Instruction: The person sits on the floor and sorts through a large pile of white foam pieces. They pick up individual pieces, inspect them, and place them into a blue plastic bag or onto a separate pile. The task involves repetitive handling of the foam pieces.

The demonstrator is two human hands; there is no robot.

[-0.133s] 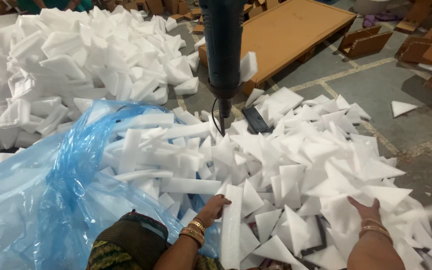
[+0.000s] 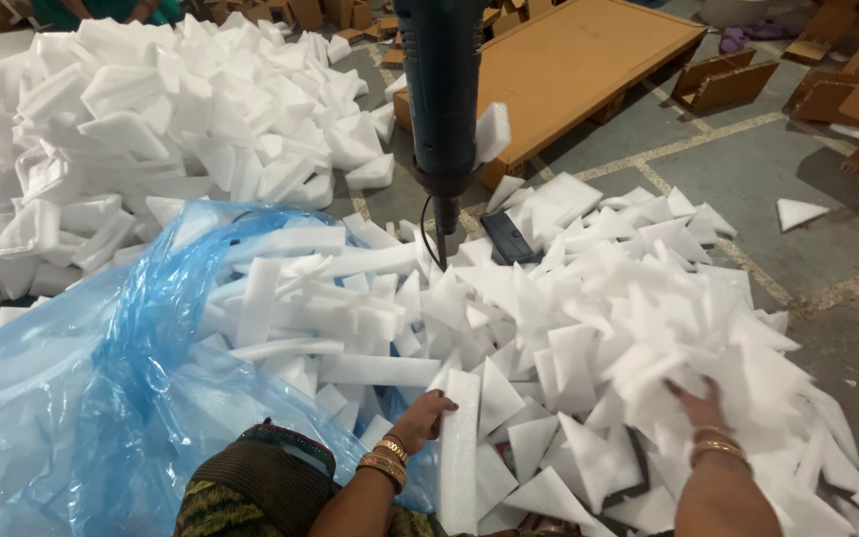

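Foam strip (image 2: 457,447) in left hand (image 2: 420,418) | right hand (image 2: 700,406) amid foam pile (image 2: 589,328) | bare floor (image 2: 807,259) rightward

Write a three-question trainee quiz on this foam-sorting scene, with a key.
1. True or false: the left hand touches a long white foam strip.
2. Which lies left of the foam pile? A. crumpled blue plastic sheet B. red bucket C. metal ladder
3. Fill in: the right hand reaches into white foam ___.

Key: 1 true. 2 A. 3 triangles; that hand is blurred, so its grip cannot be judged. A flat brown cardboard panel lies beyond on the grey floor.
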